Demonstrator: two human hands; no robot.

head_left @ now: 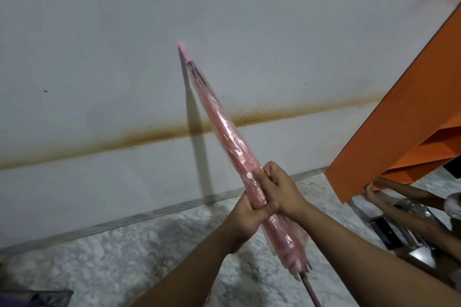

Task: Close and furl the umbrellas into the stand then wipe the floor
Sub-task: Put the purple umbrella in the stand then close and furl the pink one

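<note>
A: Entry, largest first. The white wall (124, 57) is filling the upper view, a brown stain band (124, 137) running across it. Below, the marbled floor (124, 252) is showing.

B: The orange panel (399, 119) is leaning in from the right edge, a reflective surface (409, 229) beneath it mirroring arms.

A: And the pink umbrella (219, 119)?

B: It is furled and is pointing tip-up toward the wall, tilting left, handle end toward the camera. It is off the floor; no stand identifiable.

A: Grips?

B: The left hand (245, 217) is wrapping its grip around the canopy, thumb across the front. The right hand (282, 189) is pressing closed on the same fabric just above, beside the white snap (249, 176).
</note>
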